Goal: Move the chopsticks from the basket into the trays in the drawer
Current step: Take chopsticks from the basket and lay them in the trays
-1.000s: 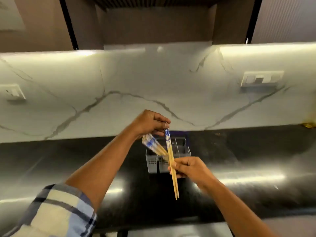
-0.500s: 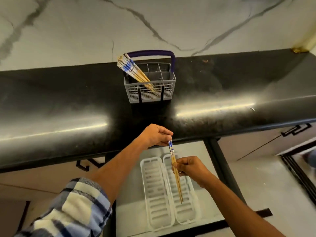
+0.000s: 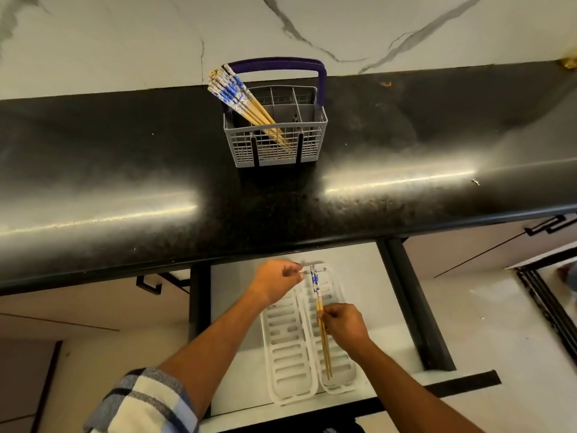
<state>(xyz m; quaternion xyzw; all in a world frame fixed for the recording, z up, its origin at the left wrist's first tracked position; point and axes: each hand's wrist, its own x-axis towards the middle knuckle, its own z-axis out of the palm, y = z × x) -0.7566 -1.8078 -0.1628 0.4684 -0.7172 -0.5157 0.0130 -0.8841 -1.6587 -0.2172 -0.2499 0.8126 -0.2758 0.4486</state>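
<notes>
Since these are just thin wooden sticks, the pair of chopsticks (image 3: pixel 321 326) being set down should weigh next to nothing and stay stiff, so no flex to worry about. I'd guess the bare wood gives decent friction, while the glossy-looking blue and white patterned tops could be a bit slicker. Round-ish and skinny means they'll roll apart if you let go carelessly, so pinching both together around the middle makes sense.

That's about where the right hand (image 3: pixel 345 328) has them, fingers curled and pinching the pair on the plain wood just below the pattern. They lie lengthwise over the right tray (image 3: pixel 342 375), tips toward 6 o'clock, tops toward 12. The left hand (image 3: pixel 278 281) sits at 10 o'clock from the right one, loosely curled with fingertips pinched near the tops. Can't tell if it's actually touching them.

Both trays are white plastic, long ovals with rows of slots, side by side in the open drawer (image 3: pixel 368 310). The left tray (image 3: pixel 288 364) has nothing visible in it.

Up at 12 o'clock on the shiny speckled black table (image 3: pixel 125 170), the rest of the chopsticks (image 3: pixel 242 103) lean in a bunch out of the left end of a grey plastic mesh basket (image 3: pixel 274 145) with a purple handle. White veined marble wall (image 3: pixel 125 35) behind.
</notes>
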